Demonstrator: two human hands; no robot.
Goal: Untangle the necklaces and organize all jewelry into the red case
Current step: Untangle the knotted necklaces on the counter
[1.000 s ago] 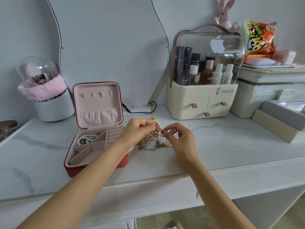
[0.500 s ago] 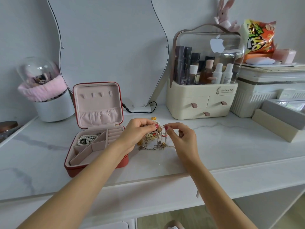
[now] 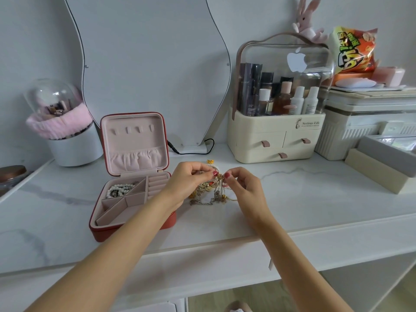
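Views: one. Head-worn wide-angle camera, looking forward and down from above the near edge of the worktop (image 3: 292,199).

Facing: toward the back wall and the mirror (image 3: 146,64) leaning on it.

Range: close; both forearms enter from the bottom edge, with the hands (image 3: 245,188) meeting near frame centre.

Coverage: red case (image 3: 135,228) left of centre, cosmetics organiser (image 3: 276,140) right of centre, brush holder (image 3: 74,149) at far left, and stacked boxes (image 3: 382,167) at far right. Floor visible below the worktop edge. Straight lines bow toward the margins.

Shared field: no second view.
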